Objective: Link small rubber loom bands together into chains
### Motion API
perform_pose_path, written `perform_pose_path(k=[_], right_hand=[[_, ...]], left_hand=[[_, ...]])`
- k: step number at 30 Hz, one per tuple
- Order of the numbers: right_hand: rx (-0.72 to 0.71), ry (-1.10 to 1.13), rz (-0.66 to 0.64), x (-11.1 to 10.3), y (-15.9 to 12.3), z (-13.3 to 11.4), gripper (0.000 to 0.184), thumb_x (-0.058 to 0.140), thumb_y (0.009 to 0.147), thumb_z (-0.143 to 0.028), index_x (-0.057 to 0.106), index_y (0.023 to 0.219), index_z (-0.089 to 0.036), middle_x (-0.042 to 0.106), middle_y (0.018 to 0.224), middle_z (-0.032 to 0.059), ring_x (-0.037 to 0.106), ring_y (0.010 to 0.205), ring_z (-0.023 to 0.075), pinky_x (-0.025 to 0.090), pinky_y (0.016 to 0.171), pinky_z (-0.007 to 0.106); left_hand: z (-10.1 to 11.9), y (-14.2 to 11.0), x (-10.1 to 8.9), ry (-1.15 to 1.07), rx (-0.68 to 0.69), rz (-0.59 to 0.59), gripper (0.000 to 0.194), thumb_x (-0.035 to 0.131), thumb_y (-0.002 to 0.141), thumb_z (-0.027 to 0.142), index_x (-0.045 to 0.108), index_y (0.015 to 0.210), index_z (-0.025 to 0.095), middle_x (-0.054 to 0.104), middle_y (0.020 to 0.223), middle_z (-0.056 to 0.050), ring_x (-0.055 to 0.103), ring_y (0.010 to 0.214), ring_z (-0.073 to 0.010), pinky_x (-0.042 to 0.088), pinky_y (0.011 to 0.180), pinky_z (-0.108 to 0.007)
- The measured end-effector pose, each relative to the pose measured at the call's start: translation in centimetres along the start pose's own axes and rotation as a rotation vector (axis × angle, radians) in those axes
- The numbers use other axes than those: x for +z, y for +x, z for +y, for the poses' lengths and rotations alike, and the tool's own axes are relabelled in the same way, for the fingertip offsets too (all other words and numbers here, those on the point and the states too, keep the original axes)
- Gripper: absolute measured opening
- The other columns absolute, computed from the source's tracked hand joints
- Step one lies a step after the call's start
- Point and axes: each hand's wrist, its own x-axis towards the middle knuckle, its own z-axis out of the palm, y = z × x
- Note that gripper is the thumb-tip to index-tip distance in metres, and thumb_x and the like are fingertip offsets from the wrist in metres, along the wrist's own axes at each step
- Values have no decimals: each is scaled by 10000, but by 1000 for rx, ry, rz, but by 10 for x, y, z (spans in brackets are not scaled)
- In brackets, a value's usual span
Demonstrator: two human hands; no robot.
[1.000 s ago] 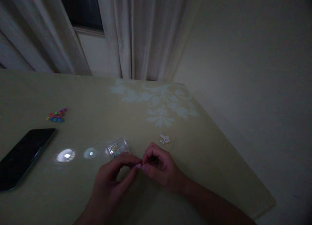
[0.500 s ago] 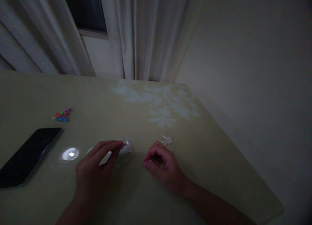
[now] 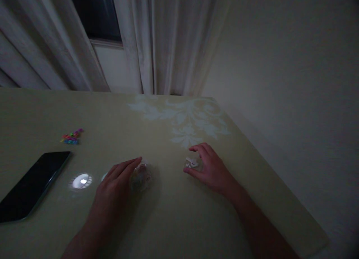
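My left hand lies at the left side of a small clear plastic bag, its fingers pressed together along the bag's edge. The thumb is hidden. Small pinkish and pale bits show dimly inside the bag; their kind is too blurred to tell. To the right, my right hand is open, thumb and fingers spread around several small white pieces. These sit on what looks like a thin clear sheet or bag on the table.
A black phone lies at the left on the pale table. Beyond it is a small heap of bright coloured pieces. A round light reflection shows beside the phone. Curtains hang behind the table, and a wall runs along the right.
My right hand has moved right and away from me, opening from a closed curl to spread fingers around the white pieces. My left hand stays by the bag, its fingers now straighter.
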Motion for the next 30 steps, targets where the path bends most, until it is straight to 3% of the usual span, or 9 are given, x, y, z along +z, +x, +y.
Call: perform_pose_path(k=[3,6,9,12,15,18,24,30], right_hand=[[85,-185,-143,-12,2,19,809,966,665,-446,590,1338,-200,588,1345,152,545,1267,364,452,1102,526],[89,-250,-245,-12,1,25,688,915,735,-409,612,1312,-187,606,1314,148,564,1228,348,476,1078,507],[67,-242,-228,-10,2,21,531,844,796,-287,632,1269,-173,630,1252,146,576,1189,333,480,1064,495],[-37,-40,-191,-4,1,10,623,866,763,-257,605,1327,-206,615,1288,127,567,1221,315,471,1089,484],[-189,232,-263,9,-4,-7,696,899,773,-326,588,1391,-253,597,1336,101,563,1260,281,476,1105,442],[-243,283,-331,20,-10,-21,672,915,775,-356,643,1381,-252,596,1341,113,570,1274,287,479,1111,438],[-237,284,-413,15,-9,-21,575,901,816,-319,702,1353,-262,605,1368,112,607,1273,278,503,1098,424],[-300,242,-372,16,-7,-13,497,899,808,-310,734,1275,-270,611,1366,94,630,1238,261,511,1086,411]], left_hand=[[-14,-3,-4,-48,-102,-22,493,514,1028,471,582,1465,253,698,1361,-125,669,1204,-357,570,991,-553],[-21,-9,0,-90,-90,-144,767,731,855,622,519,1517,297,656,1407,-115,628,1232,-387,549,1010,-579],[-10,-14,12,-178,-38,-215,766,787,829,487,511,1519,305,666,1382,-109,635,1211,-362,563,1003,-533],[12,-16,26,-324,22,-211,785,771,849,323,442,1561,319,662,1416,-112,633,1264,-347,560,1042,-514],[34,-16,32,-438,19,-222,917,821,827,270,351,1610,359,632,1465,-110,640,1307,-334,575,1060,-495],[44,-14,33,-497,8,-200,982,877,776,246,357,1597,384,580,1528,-112,652,1324,-334,602,1043,-471],[43,-16,33,-384,120,-209,552,771,913,304,595,1435,341,625,1525,-101,703,1276,-310,619,1029,-454],[42,-15,39,-306,196,-102,498,756,926,310,638,1410,286,681,1466,-127,737,1225,-311,640,990,-442]])
